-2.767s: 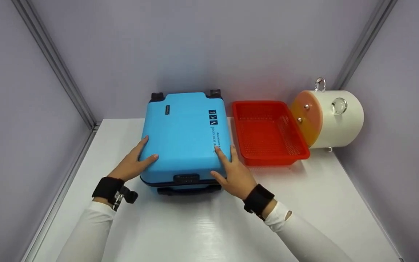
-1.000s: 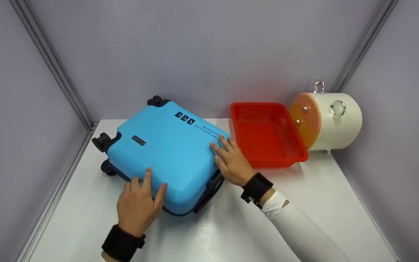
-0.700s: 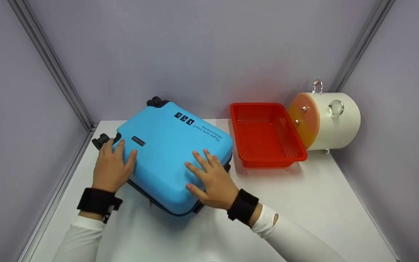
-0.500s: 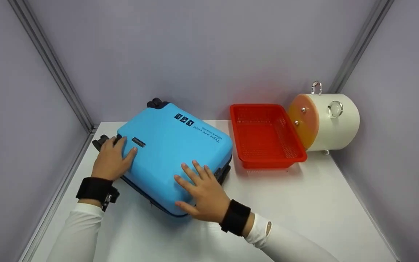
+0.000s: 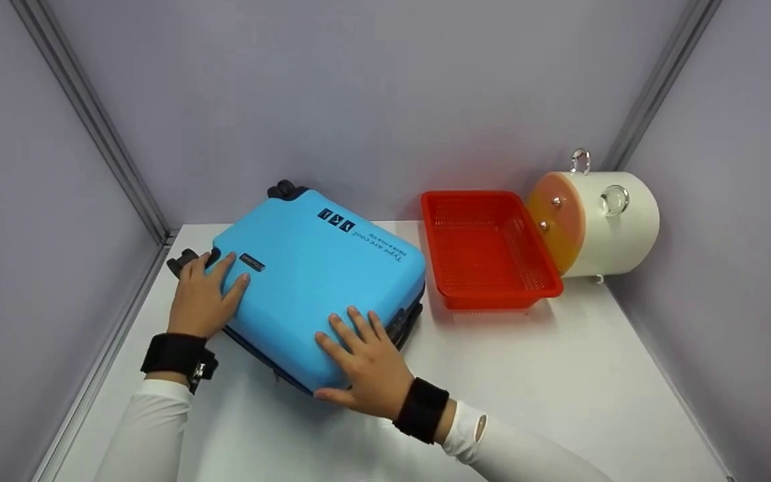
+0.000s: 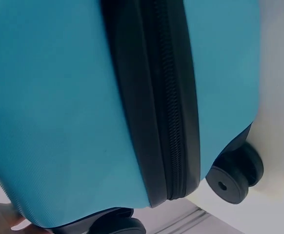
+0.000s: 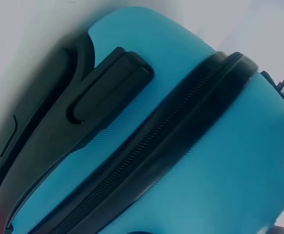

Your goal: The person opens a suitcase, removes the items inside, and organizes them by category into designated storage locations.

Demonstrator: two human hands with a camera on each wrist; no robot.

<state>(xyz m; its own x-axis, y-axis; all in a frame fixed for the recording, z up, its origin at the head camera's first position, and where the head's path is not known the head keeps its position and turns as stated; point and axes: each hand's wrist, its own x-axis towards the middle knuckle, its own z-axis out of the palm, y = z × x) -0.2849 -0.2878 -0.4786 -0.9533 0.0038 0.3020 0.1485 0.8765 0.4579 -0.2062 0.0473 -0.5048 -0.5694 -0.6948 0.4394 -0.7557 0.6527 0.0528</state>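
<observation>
The blue wheeled suitcase (image 5: pixel 318 268) lay flat, zip (image 6: pixel 172 107) closed where visible, toward the back-left corner of the worktop (image 5: pixel 526 388) and oblique to its edges. The hands, apart, rested unclamped with fingers spread: left hand (image 5: pixel 201 298) beside a caster wheel (image 5: pixel 180 266), right hand (image 5: pixel 373 368) near the carry handle (image 7: pixel 110 87). Any remaining turning could not be judged.

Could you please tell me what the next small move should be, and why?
I'd probably turn the blue suitcase slightly until its long sides parallel the back wall: it lies askew on the white table, with the left hand resting by a black wheel and the right hand on the near corner, seemingly placed to guide it.
</observation>
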